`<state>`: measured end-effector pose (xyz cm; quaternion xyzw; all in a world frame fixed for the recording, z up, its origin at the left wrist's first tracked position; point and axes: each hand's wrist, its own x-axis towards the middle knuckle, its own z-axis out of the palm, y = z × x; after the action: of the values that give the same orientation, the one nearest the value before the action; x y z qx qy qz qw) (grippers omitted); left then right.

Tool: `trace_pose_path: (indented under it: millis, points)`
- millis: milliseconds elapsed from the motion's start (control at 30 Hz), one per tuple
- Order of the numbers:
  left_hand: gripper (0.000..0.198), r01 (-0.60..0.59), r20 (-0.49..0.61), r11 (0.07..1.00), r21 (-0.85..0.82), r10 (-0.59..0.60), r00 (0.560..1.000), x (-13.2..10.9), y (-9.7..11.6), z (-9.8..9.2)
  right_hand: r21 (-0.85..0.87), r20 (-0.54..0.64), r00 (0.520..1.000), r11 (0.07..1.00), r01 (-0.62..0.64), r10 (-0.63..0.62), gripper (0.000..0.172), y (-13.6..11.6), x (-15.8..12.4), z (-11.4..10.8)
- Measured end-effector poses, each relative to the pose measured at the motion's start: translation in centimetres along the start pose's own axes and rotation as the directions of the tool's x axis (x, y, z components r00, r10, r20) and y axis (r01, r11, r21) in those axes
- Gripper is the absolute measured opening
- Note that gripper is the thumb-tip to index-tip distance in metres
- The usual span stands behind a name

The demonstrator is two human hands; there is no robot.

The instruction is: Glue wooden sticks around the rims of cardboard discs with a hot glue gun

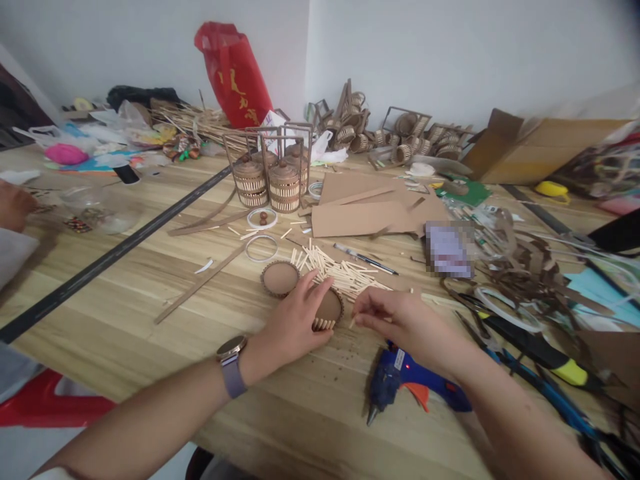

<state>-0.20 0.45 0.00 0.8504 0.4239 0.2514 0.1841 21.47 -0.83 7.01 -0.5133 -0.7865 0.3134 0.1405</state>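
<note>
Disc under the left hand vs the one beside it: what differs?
The free disc lies bare and untouched; the held disc sits under the left hand. The held disc has short sticks along its near edge; the free disc has none. Both are brown, round and flat on the table.

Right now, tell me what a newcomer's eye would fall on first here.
At the near edge of the table, the left hand rests on a stick-edged cardboard disc, while the right hand pinches one stick. A blue glue gun lies by that wrist; a red bag stands at the back.
</note>
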Motion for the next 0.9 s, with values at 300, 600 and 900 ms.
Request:
trace_pose_path:
  millis: [300,600,900]
  points:
    - [0.088,-0.018,-0.002,1.0,0.015,0.018,1.0,0.0,-0.1,0.1,0.028,-0.052,0.998,0.999,0.04,-0.038,0.008,-0.1,0.8,2.5]
    - [0.082,-0.023,-0.007,0.999,0.03,0.023,1.0,0.1,0.0,0.1,-0.035,-0.063,0.994,0.996,0.083,-0.085,0.009,-0.4,0.9,3.2]
    - [0.084,-0.015,0.0,1.0,0.008,0.015,1.0,0.1,0.0,0.0,-0.154,-0.074,0.992,0.984,0.092,-0.104,0.012,-0.8,0.7,3.8]
